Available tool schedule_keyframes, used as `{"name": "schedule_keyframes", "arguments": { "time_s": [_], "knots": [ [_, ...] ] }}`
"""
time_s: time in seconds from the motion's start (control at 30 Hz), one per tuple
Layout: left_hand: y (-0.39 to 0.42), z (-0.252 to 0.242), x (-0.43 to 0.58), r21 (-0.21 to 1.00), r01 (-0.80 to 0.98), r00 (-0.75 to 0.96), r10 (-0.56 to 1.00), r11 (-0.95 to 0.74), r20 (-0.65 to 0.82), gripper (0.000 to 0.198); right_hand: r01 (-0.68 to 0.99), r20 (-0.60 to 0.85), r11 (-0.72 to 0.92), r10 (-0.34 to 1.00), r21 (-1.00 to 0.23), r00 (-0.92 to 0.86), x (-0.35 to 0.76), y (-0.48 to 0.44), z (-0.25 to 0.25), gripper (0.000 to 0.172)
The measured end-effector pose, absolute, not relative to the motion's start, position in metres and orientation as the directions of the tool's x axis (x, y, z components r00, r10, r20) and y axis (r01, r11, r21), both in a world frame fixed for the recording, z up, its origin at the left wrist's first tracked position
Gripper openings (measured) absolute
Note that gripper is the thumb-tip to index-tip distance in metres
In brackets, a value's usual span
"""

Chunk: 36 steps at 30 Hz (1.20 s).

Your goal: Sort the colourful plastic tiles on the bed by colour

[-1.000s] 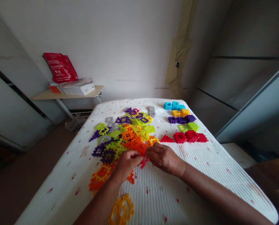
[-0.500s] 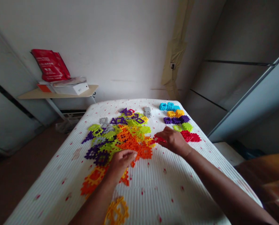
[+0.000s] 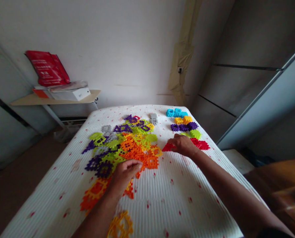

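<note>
My right hand (image 3: 183,144) is closed on a red triangular toothed plastic piece (image 3: 168,147), low over the white quilted cover, just right of a mixed pile. Behind that hand lies a group of red pieces (image 3: 199,144). My left hand (image 3: 127,169) hovers at the near edge of the pile, thumb and fingers pressed together. Whether it holds anything small I cannot make out. Around it are orange pieces (image 3: 152,162), purple pieces (image 3: 104,169) and lime-green pieces (image 3: 112,144). Yellow-orange pieces (image 3: 121,225) lie beside my left forearm.
Sorted by colour along the right are blue (image 3: 177,112), yellow (image 3: 183,120), purple (image 3: 184,127) and green pieces (image 3: 195,134). Grey pieces (image 3: 153,118) stand at the back. A small table (image 3: 93,96) with a red bag (image 3: 48,69) stands at left; a cabinet (image 3: 251,79) at right.
My right hand has shifted slightly right with the red piece, which now shows apart from the pile's edge. My left hand stays nearly still. The whole view has shifted a little.
</note>
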<state>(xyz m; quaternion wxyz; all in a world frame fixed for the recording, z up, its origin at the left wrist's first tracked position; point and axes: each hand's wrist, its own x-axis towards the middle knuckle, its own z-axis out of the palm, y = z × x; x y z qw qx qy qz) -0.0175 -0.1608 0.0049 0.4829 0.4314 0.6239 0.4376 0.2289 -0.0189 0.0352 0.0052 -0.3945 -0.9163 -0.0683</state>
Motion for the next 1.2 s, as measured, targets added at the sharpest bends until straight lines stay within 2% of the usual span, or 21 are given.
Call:
{"name": "schedule_keyframes", "arguments": {
  "time_s": [0.23,0.6,0.7,0.8,0.87,0.93,0.97,1.03,1.07,1.13,1.2],
  "knots": [
    [-0.161,0.003,-0.018,0.964,0.103,-0.169,0.960,0.244,-0.224,0.031,0.702,0.060,0.694,0.704,0.159,-0.708,0.229,-0.016,0.030,0.023],
    [-0.162,0.013,-0.020,0.973,0.067,-0.216,0.955,0.223,-0.204,0.029,0.673,0.140,0.716,0.659,0.184,-0.739,0.224,-0.027,0.040,0.019],
    [-0.167,0.025,-0.034,0.985,0.063,-0.286,0.949,0.158,-0.134,0.029,0.654,0.241,0.742,0.614,0.149,-0.752,0.224,-0.036,0.047,0.016],
    [-0.183,0.035,-0.056,0.969,0.244,-0.385,0.921,0.038,0.061,0.023,0.618,0.330,0.785,0.573,0.041,-0.750,0.224,-0.050,0.047,0.019],
    [-0.203,0.034,-0.070,0.854,0.509,-0.354,0.877,-0.111,0.325,0.016,0.535,0.328,0.843,0.523,-0.059,-0.787,0.222,-0.063,0.040,0.021],
    [-0.226,0.027,-0.080,0.607,0.738,-0.125,0.825,-0.294,0.552,0.017,0.431,0.277,0.891,0.454,-0.142,-0.847,0.218,-0.077,0.028,0.020],
    [-0.238,0.021,-0.082,0.483,0.786,0.031,0.805,-0.386,0.593,0.024,0.391,0.245,0.905,0.423,-0.170,-0.872,0.215,-0.084,0.022,0.019],
    [-0.262,0.008,-0.081,0.318,0.802,0.280,0.789,-0.505,0.547,0.044,0.347,0.199,0.917,0.384,-0.198,-0.902,0.208,-0.097,0.009,0.016],
    [-0.272,0.002,-0.079,0.266,0.806,0.350,0.788,-0.529,0.506,0.055,0.341,0.191,0.918,0.378,-0.201,-0.906,0.204,-0.102,0.003,0.016],
    [-0.287,-0.010,-0.073,0.176,0.816,0.447,0.795,-0.550,0.410,0.066,0.339,0.202,0.921,0.375,-0.189,-0.905,0.196,-0.108,-0.006,0.018],
    [-0.293,-0.019,-0.068,0.095,0.836,0.486,0.810,-0.541,0.328,0.070,0.346,0.224,0.924,0.376,-0.161,-0.899,0.189,-0.110,-0.010,0.020]
  ]
}}
